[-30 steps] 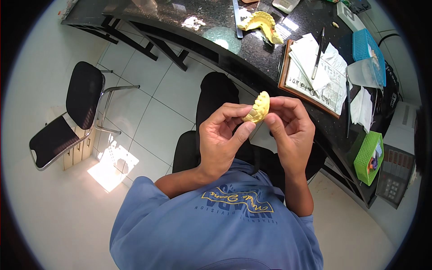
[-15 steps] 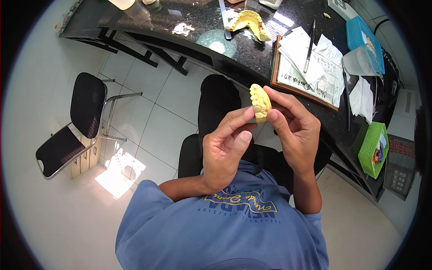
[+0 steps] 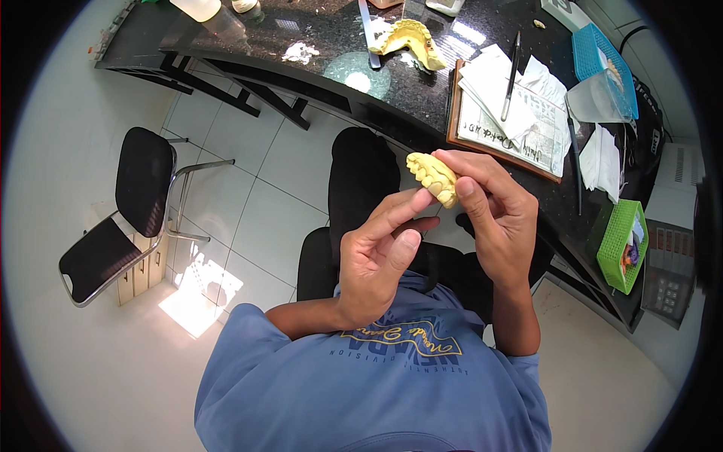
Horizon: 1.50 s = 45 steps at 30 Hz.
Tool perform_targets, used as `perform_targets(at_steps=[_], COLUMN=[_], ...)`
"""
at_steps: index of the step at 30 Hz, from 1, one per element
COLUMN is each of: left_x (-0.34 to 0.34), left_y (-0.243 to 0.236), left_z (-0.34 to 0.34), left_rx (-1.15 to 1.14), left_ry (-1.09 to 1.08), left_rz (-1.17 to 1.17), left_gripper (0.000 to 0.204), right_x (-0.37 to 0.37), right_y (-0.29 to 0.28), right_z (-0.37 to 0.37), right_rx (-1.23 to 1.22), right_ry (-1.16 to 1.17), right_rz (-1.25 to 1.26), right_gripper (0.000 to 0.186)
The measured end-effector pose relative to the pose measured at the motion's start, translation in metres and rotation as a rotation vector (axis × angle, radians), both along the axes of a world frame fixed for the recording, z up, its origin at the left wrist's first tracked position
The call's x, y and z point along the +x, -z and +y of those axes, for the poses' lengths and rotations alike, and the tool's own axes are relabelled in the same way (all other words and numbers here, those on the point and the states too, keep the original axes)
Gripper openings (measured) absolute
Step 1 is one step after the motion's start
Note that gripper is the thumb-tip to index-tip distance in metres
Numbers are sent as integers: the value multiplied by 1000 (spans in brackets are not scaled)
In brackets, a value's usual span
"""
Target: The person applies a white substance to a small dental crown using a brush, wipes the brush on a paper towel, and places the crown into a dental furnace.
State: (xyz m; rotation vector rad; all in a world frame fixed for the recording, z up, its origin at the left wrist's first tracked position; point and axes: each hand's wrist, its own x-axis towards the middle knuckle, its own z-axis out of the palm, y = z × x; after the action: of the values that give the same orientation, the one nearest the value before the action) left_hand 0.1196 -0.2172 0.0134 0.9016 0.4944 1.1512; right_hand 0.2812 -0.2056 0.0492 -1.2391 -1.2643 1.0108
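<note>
A yellow dental cast (image 3: 432, 178) with a row of moulded teeth is held up in front of my chest, tilted on its side. My right hand (image 3: 500, 226) pinches it at its right end, thumb on the near side and fingers behind. My left hand (image 3: 376, 260) is open to its left; the index fingertip touches the lower edge of the cast, while the thumb stands apart from it. Another yellow horseshoe-shaped cast (image 3: 416, 38) lies on the dark bench top beyond my hands.
On the black stone bench (image 3: 331, 45) lie a clipboard (image 3: 453, 113) with papers, a pen (image 3: 512, 79) and a blue basket (image 3: 595, 51). A green basket (image 3: 611, 252) stands at the right edge. A black chair (image 3: 144, 181) stands on the tiled floor at left.
The cast has been turned in my right hand, from nearly upright to leaning left with its teeth toward the lower left. My left thumb and fingers have shifted only slightly.
</note>
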Motion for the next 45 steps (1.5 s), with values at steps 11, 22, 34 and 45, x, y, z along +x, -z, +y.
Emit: perform_targets(at_steps=[11, 22, 34, 45], left_x=[1, 2, 1, 3], left_y=[-1, 0, -2, -8], left_z=[0, -2, -6, -8], left_rx=[9, 5, 56, 71], left_ry=[15, 14, 9, 16], left_rz=[15, 5, 128, 114], left_gripper=[36, 34, 33, 35], right_x=[4, 5, -1, 0], right_y=[-1, 2, 5, -2], right_z=[-2, -5, -10, -18], right_rx=[-5, 76, 51, 101], right_ry=[1, 1, 70, 116], right_rz=[13, 1, 3, -100], right_gripper=[23, 22, 25, 29])
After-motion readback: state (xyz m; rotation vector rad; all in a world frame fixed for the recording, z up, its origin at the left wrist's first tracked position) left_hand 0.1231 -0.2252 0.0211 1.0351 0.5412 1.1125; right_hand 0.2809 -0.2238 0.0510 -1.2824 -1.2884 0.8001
